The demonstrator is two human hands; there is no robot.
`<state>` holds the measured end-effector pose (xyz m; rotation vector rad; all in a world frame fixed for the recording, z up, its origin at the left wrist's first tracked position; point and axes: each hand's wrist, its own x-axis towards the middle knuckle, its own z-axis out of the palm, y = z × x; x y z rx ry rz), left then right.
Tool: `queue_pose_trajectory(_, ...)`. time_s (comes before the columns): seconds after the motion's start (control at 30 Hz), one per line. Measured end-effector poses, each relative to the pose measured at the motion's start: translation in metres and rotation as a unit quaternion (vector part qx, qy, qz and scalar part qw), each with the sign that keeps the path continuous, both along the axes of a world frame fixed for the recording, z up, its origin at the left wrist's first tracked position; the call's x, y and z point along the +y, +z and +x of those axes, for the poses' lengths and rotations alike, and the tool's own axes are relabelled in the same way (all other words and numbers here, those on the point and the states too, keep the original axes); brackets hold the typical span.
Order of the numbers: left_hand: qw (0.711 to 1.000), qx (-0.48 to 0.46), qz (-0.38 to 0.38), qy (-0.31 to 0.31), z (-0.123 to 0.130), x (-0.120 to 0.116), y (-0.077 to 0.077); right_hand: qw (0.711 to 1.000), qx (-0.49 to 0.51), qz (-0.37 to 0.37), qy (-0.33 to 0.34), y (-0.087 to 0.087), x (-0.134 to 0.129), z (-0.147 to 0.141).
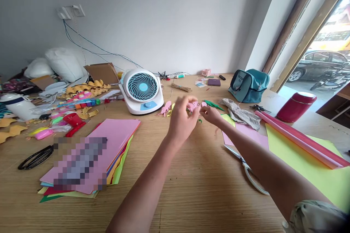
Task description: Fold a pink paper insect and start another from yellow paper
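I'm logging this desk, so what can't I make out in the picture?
All in the head view:
Small pink paper-like pieces by the left hand and right hand: fingers cover parts, so either grip is unclear.
White-handled metal scissors: the right forearm hides part.
Stack of coloured paper sheets: a pixelated patch obscures some.
Large yellow paper sheet: cut off by the right edge.
Small printed cards: too small to read.

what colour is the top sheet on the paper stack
The top sheet is pink; it shows best in the head view, the only one.

Fan (142, 89) sits behind paper stack (111, 145) on table (202, 196).
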<state>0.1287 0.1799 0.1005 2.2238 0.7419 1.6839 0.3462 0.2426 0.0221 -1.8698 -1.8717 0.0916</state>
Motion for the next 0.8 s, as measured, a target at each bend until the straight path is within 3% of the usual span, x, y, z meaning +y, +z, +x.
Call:
queue_pose_trajectory(0.13,0.97,0.195,-0.12,0.078,0.025,0.03,-0.072,0.998,0.032,-0.025,-0.042,0.01,0.041,-0.004)
queue_pose_trajectory(0.23,0.956,0.237,-0.139,0.105,0.037,0.044,-0.104,0.995,0.054,-0.051,-0.066,0.012,0.075,-0.015)
queue_pose_trajectory(0.3,0.955,0.231,-0.148,0.116,0.046,0.049,-0.111,0.992,0.069,-0.069,-0.081,0.011,0.092,-0.022)
queue_pose_trajectory(0.47,0.95,0.218,-0.199,0.098,0.065,0.063,-0.11,0.984,0.108,-0.103,-0.092,0.004,0.113,-0.027)
queue_pose_trajectory(0.8,0.958,0.182,-0.204,0.084,0.073,0.075,-0.122,0.94,0.272,-0.165,-0.123,-0.007,0.1,-0.007)
